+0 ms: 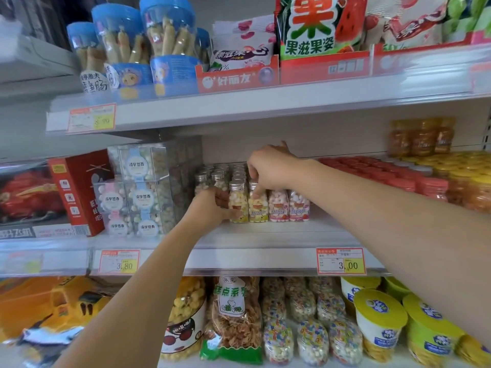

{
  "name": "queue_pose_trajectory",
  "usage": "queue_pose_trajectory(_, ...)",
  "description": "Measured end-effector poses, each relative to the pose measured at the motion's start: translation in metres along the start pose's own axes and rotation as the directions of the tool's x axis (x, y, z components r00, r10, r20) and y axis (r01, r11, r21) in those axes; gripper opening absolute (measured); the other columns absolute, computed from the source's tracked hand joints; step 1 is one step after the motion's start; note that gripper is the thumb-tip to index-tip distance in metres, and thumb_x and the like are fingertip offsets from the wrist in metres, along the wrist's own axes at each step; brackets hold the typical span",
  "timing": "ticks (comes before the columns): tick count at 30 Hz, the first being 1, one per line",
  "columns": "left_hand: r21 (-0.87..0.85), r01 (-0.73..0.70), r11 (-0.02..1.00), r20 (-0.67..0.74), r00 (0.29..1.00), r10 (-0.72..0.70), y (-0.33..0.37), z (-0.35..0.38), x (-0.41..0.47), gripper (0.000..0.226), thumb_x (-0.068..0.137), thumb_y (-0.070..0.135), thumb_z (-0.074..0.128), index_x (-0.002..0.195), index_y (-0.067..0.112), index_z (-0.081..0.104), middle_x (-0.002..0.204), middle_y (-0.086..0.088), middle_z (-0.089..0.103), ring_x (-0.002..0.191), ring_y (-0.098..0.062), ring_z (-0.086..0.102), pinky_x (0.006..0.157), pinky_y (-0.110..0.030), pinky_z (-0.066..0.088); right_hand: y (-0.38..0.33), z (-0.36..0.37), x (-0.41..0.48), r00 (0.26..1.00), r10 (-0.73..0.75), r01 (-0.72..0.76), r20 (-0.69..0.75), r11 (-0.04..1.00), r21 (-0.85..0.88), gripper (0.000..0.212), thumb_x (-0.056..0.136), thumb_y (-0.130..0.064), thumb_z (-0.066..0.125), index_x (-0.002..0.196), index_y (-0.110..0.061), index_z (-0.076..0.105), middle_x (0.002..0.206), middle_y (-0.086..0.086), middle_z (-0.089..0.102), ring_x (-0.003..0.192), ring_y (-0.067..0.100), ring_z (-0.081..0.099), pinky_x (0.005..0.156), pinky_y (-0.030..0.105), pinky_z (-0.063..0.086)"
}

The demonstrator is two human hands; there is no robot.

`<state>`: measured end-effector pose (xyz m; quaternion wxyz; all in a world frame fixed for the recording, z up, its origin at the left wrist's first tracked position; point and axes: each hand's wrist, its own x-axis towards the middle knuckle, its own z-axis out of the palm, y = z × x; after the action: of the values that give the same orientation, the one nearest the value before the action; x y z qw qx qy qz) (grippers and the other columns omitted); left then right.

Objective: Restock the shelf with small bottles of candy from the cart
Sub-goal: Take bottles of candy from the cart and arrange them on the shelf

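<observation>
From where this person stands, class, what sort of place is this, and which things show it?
Probably a shop's snack aisle: white metal shelves carry red-and-yellow paper price tags, and small clear silver-capped candy bottles stand in rows.

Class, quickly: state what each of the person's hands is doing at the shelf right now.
Left hand: grips the left yellow candy bottle.
Right hand: pinches the right yellow candy bottle near its cap.

yellow-white candy bottles (248, 205), pink-white bottles (289, 205), silver caps (238, 185)
</observation>
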<state>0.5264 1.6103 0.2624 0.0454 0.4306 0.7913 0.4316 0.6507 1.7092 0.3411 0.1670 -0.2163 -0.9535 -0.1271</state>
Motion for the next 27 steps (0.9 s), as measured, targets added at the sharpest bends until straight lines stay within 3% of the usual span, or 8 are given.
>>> queue_pose_trajectory(5,0.026,-0.001,1.0,-0.024,1.0,0.002,-0.001,0.003,0.002,0.049,0.068,0.027,0.084,0.104,0.013,0.055,0.085,0.005,0.061,0.075,-0.007,0.056,0.059,-0.016,0.04,0.004,-0.001,-0.001,1.0,0.007,-0.007,0.003,1.0,0.03,0.038,0.068,-0.038,0.082,0.093,-0.012,0.071,0.094,0.0,0.068,0.095,0.022,0.056,0.087,0.039,0.032)
queue_pose_trajectory(10,0.105,0.032,0.994,-0.086,0.996,-0.023,0.006,0.003,-0.009,0.055,0.072,0.032,0.081,0.117,0.013,0.054,0.096,0.002,0.063,0.085,-0.013,0.058,0.066,-0.02,0.043,0.006,0.001,-0.014,0.999,0.008,-0.003,-0.052,0.995,0.105,0.041,0.078,-0.042,0.072,0.109,-0.017,0.063,0.103,0.0,0.066,0.106,0.022,0.05,0.098,0.043,0.029)
queue_pose_trajectory(13,0.128,-0.041,0.991,-0.298,0.951,0.078,0.019,0.006,-0.042,0.041,0.084,0.034,0.069,0.115,0.013,0.054,0.101,0.004,0.059,0.09,-0.014,0.055,0.075,-0.027,0.046,0.007,-0.005,-0.039,0.968,-0.013,0.064,-0.251,0.978,0.198,0.026,0.085,-0.037,0.065,0.102,-0.018,0.061,0.103,-0.001,0.06,0.101,0.02,0.049,0.087,0.035,0.034)
queue_pose_trajectory(16,0.108,-0.231,0.967,-0.41,0.876,0.255,0.031,0.022,-0.095,0.023,0.093,0.038,0.054,0.09,0.016,0.058,0.084,0.006,0.062,0.074,-0.007,0.056,0.062,-0.017,0.042,0.007,-0.008,-0.084,0.931,-0.012,0.142,-0.366,0.933,0.331,0.016,0.087,-0.031,0.064,0.082,-0.019,0.054,0.081,-0.009,0.05,0.076,0.01,0.047,0.063,0.024,0.034)
queue_pose_trajectory(18,0.078,-0.299,0.951,-0.34,0.889,0.307,0.033,0.041,-0.129,0.04,0.095,0.042,0.046,0.072,0.011,0.056,0.064,0.003,0.057,0.055,-0.008,0.049,0.05,-0.018,0.033,0.008,-0.005,-0.121,0.931,-0.006,0.161,-0.365,0.905,0.395,0.021,0.086,-0.03,0.064,0.075,-0.018,0.051,0.072,-0.011,0.048,0.066,0.008,0.045,0.058,0.023,0.031)
queue_pose_trajectory(20,0.052,-0.338,0.94,-0.224,0.913,0.34,0.032,0.065,-0.163,0.053,0.094,0.045,0.042,0.06,0.005,0.049,0.05,-0.005,0.048,0.044,-0.015,0.039,0.046,-0.023,0.026,0.012,0.006,-0.163,0.949,0.0,0.143,-0.316,0.892,0.429,0.024,0.085,-0.031,0.065,0.072,-0.019,0.049,0.065,-0.013,0.047,0.061,0.006,0.043,0.058,0.02,0.029)
queue_pose_trajectory(24,-0.066,-0.265,0.962,0.054,0.962,0.268,0.022,0.132,-0.222,0.054,0.093,0.041,0.049,0.059,-0.001,0.051,0.054,-0.016,0.051,0.049,-0.021,0.044,0.05,-0.029,0.03,0.033,0.054,-0.251,0.996,0.075,-0.041,-0.049,0.868,0.495,0.026,0.085,-0.038,0.065,0.072,-0.021,0.05,0.064,-0.01,0.053,0.06,0.005,0.047,0.057,0.022,0.035)
queue_pose_trajectory(27,-0.086,-0.14,0.986,0.283,0.946,0.159,0.012,0.191,-0.259,0.036,0.09,0.036,0.058,0.065,0.01,0.058,0.063,-0.006,0.061,0.06,-0.015,0.055,0.054,-0.022,0.038,0.059,0.112,-0.315,0.964,0.15,-0.244,0.219,0.825,0.51,0.021,0.086,-0.036,0.066,0.079,-0.021,0.054,0.072,-0.01,0.056,0.062,0.002,0.048,0.056,0.019,0.035)
